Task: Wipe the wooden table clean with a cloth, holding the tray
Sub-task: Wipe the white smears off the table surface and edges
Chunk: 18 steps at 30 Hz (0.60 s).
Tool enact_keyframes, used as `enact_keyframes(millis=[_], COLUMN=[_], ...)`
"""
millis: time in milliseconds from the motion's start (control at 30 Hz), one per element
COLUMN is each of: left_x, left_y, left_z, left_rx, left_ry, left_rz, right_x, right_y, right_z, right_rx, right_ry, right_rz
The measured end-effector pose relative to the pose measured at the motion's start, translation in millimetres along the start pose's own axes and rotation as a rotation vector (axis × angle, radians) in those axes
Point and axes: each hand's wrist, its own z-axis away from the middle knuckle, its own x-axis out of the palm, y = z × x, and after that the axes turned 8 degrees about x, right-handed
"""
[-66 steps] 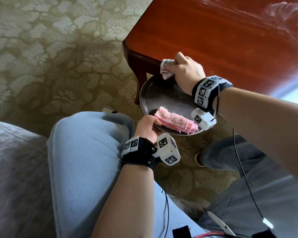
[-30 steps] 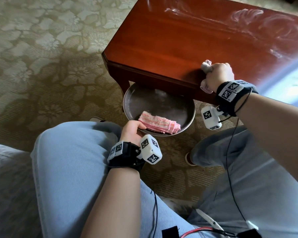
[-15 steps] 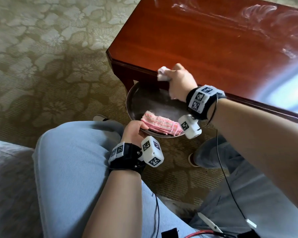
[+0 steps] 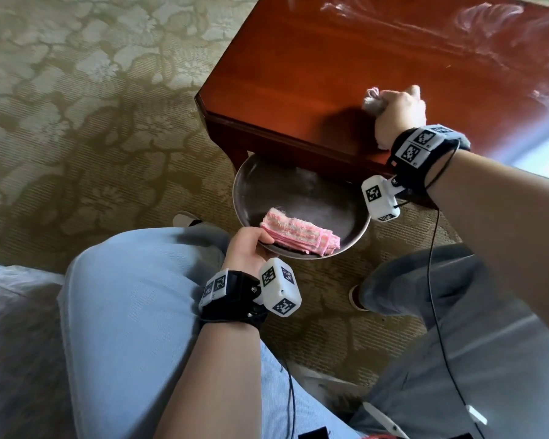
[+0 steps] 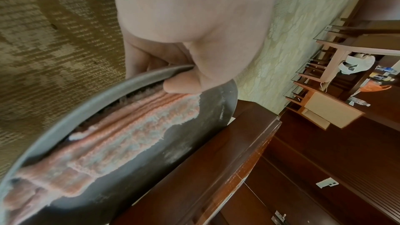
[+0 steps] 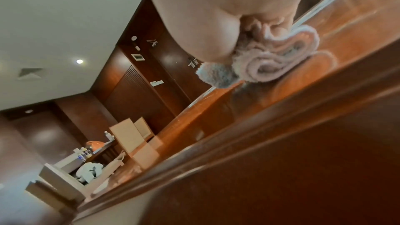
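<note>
Pressing down on the wooden table (image 4: 346, 58), the right hand (image 4: 398, 114) has its fingers curled tight around a bunched cloth (image 4: 372, 101), which sits on the glossy top near the front edge. From the right wrist view, that cloth (image 6: 272, 62) shows as a rolled wad touching the wood. Down below, the left hand (image 4: 246, 248) grips the near rim of the round dark tray (image 4: 260, 182), thumb over the rim and fingers underneath, the tray's far part tucked under the table edge. 1 folded pink cloth (image 4: 298, 232) lies in the tray, its long axis running left to right, angled slightly toward the person at its right end. Pale smears streak the far tabletop. Patterned olive carpet (image 4: 76, 106) covers the floor; the wrist views show dark wood panelling (image 6: 134, 91) and shelving (image 5: 329, 91) beyond.
</note>
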Motion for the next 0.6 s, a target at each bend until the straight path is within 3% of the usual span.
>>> enact_keyframes(millis=[167,367,533,600], left_x=[-1,1,-7,-11], left_y=[1,-3,-2,-6], left_z=[-5,-17,-22,-32], left_rx=[-0.001,0.082,0.046,0.040], left_ry=[-0.024,0.029,-0.093,-0.110], left_rz=[0.103,0.145,0.111,0.111], right_x=[5,14,40,42], right_y=[-22,-63,-83,-74], right_z=[-12,-9,18,27], right_rx=[-0.025,-0.203,-0.570,-0.746], right_ry=[-0.106,-0.170,-0.281,-0.244], right_rz=[0.200,0.145,0.009,0.110])
